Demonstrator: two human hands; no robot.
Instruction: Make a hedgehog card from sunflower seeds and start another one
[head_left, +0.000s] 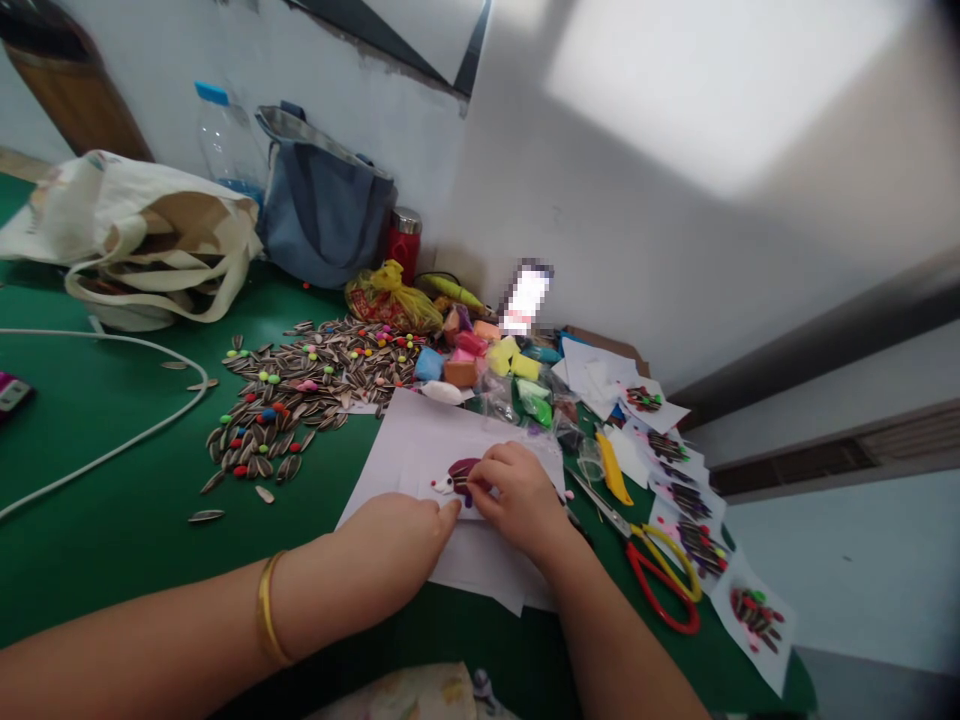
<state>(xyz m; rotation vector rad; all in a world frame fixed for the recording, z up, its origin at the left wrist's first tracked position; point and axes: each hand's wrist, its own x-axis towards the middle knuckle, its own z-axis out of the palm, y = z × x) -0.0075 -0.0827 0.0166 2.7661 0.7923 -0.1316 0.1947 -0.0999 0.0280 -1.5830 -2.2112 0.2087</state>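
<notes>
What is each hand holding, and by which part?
The right hand pinches the purple clay figure at its right end. The left hand holds nothing; its fingertip presses the white paper beside the figure.

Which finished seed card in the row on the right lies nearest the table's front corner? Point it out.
The last card, beyond the red-handled scissors; the others run back towards the wall.

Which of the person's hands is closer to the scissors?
Right. The right hand sits just left of the scissors; the left hand lies farther left, on the far side of the right hand.
</notes>
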